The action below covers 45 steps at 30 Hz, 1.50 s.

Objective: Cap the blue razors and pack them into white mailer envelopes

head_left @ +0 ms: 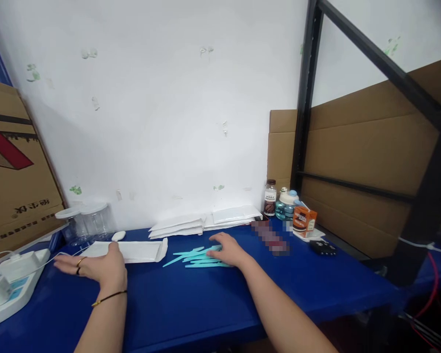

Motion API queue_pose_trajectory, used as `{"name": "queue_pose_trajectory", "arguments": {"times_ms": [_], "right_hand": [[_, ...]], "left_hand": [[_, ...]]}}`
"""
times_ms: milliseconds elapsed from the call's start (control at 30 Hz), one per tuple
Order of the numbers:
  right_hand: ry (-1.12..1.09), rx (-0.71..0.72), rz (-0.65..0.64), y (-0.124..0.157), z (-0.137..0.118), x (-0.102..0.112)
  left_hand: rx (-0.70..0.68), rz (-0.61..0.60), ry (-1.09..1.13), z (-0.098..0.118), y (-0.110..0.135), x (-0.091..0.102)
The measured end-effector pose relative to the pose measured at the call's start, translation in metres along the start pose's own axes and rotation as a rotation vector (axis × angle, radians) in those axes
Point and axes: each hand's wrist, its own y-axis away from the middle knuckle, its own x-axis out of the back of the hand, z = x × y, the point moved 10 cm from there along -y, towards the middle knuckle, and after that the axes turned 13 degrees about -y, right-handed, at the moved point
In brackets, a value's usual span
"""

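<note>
My left hand (99, 267) is turned palm up with its fingers stretched out, and nothing lies in it. Right behind it a white padded envelope (141, 250) rests flat on the blue table (183, 304). Several thin turquoise plastic sticks (196, 256) form a loose pile at the middle of the table. My right hand (228, 250) is over the right end of that pile, its fingers curved and apart. Whether its fingertips touch the sticks is hard to see.
Stacks of white envelopes (178, 226) line the wall. Clear lidded jars (93, 220) and a power strip (18, 284) are at left. At right are a brown-capped bottle (269, 198), a blue-lidded bottle (286, 206), an orange box (304, 220) and a black metal post (422, 211).
</note>
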Motion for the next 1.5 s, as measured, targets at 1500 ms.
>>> {"name": "queue_pose_trajectory", "arguments": {"times_ms": [1500], "right_hand": [[0.421,0.216,-0.139,-0.018,0.004,-0.001]], "left_hand": [[-0.967,-1.298,-0.647,0.01,0.188,-0.199]]}}
